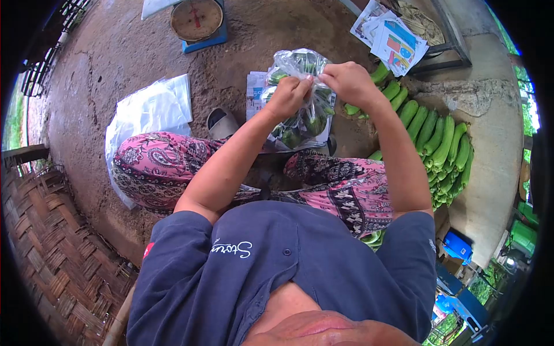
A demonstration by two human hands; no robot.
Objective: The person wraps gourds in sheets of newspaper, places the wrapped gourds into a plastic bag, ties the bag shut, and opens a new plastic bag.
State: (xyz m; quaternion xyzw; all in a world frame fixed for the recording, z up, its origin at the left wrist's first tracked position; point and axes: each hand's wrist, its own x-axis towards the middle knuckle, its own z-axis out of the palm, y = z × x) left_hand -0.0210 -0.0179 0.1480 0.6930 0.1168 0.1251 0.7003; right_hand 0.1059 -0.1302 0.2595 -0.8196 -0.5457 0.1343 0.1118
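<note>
A clear plastic bag [314, 118] with several green vegetables inside lies on newspaper sheets [254, 95] in front of my crossed legs. My left hand [288, 98] pinches the gathered plastic near the middle of the bag. Beside it, my right hand [350, 85] also has its fingers closed on the plastic. The two hands almost touch, and the exact finger grip is partly hidden. Long green gourds [441, 141] are piled to the right of my right arm.
A round dial scale [197, 22] with a blue base stands at the far left. Flat clear plastic bags [153, 109] lie by my left knee, near a sandal [222, 123]. More newspaper sheets [395, 43] rest at the upper right. A woven bamboo panel [52, 248] borders the left.
</note>
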